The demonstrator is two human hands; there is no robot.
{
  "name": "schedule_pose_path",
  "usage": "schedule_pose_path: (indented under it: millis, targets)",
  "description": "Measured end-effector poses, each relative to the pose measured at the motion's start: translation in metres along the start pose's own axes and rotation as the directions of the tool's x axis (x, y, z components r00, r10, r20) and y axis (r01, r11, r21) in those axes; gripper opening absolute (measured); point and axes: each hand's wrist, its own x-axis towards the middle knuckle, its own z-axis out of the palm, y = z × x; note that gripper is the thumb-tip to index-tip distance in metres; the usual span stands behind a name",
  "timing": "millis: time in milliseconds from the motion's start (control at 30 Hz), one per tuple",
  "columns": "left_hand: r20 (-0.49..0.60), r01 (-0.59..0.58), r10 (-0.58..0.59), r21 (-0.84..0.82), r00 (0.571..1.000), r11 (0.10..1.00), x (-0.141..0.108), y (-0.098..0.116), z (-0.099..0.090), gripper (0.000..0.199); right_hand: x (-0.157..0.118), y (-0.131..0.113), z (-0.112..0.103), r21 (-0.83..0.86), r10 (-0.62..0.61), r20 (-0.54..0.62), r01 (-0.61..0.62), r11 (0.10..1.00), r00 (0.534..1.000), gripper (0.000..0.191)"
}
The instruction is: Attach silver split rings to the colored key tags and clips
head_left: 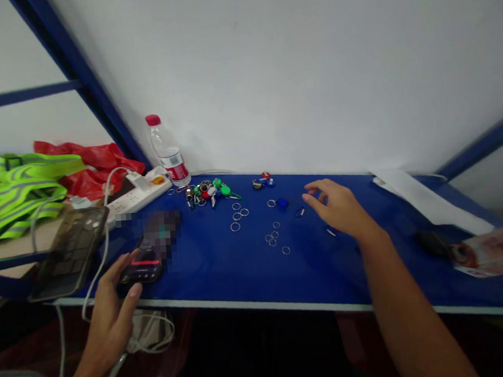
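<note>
My left hand (113, 301) rests at the near left edge of a smartphone (147, 267) with a lit screen, thumb and fingers apart. Above the blue table, my right hand (332, 203) hovers with its fingers loosely bent and nothing visible between them. Below it lies a small thin item (332, 232), partly hidden. To its left are a dark loop with a light end (300, 212) and a blue tag (282, 203) beside a metal ring (271, 203). Several loose split rings (272, 242) lie mid-table, and more rings (237, 216) sit farther left.
Keychains with carabiners (211, 191) are heaped near the wall by a plastic bottle (170, 157). A small cluster of tags (265, 182) lies farther right. A power strip (138, 199), second phone (73, 252) and reflective straps (27, 187) are left; white paper (433, 201) and a printed packet (492, 250) are right.
</note>
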Motion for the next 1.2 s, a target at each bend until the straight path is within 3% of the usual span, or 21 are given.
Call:
schedule_pose_path:
  millis: [100, 200, 233, 467, 633, 767, 1000, 1200]
  targets:
    - [-0.01, 0.001, -0.001, 0.003, 1.0, 1.0, 0.0, -0.001, 0.0, 0.063, -0.043, 0.016, -0.048, -0.026, 0.146, -0.143, -0.151, 0.988, 0.979, 0.025]
    - [-0.021, 0.031, -0.03, 0.013, 0.999, 0.999, 0.0, -0.001, 0.001, 0.062, -0.089, 0.033, -0.068, -0.134, 0.225, -0.066, -0.232, 0.963, 0.972, 0.029]
    - [-0.033, 0.026, -0.026, 0.004, 0.999, 1.0, -0.001, -0.001, 0.001, 0.062, -0.101, 0.038, -0.068, -0.152, 0.233, -0.023, -0.233, 0.96, 0.972, 0.028]
    - [-0.029, -0.01, 0.01, -0.002, 1.0, 1.0, -0.001, 0.002, -0.002, 0.062, -0.145, 0.06, -0.031, -0.274, 0.171, -0.053, -0.179, 0.945, 0.984, 0.039]
    - [-0.041, -0.023, 0.021, -0.066, 0.999, 0.998, -0.002, 0.002, -0.002, 0.062, -0.156, 0.074, -0.016, -0.287, 0.178, -0.098, -0.199, 0.937, 0.979, 0.046]
    - [-0.023, -0.021, 0.019, -0.095, 1.0, 0.995, -0.003, 0.0, -0.002, 0.06, -0.152, 0.078, -0.01, -0.311, 0.131, -0.132, -0.167, 0.936, 0.982, 0.039]
    - [0.006, -0.006, 0.007, -0.142, 1.0, 0.99, -0.004, -0.005, -0.002, 0.062, -0.139, 0.07, -0.002, -0.304, 0.061, -0.11, -0.092, 0.948, 0.992, 0.03]
    - [0.014, -0.01, 0.011, -0.086, 1.0, 0.996, -0.003, 0.0, -0.002, 0.061, -0.136, 0.063, 0.004, -0.277, 0.074, -0.12, -0.105, 0.955, 0.99, 0.03]
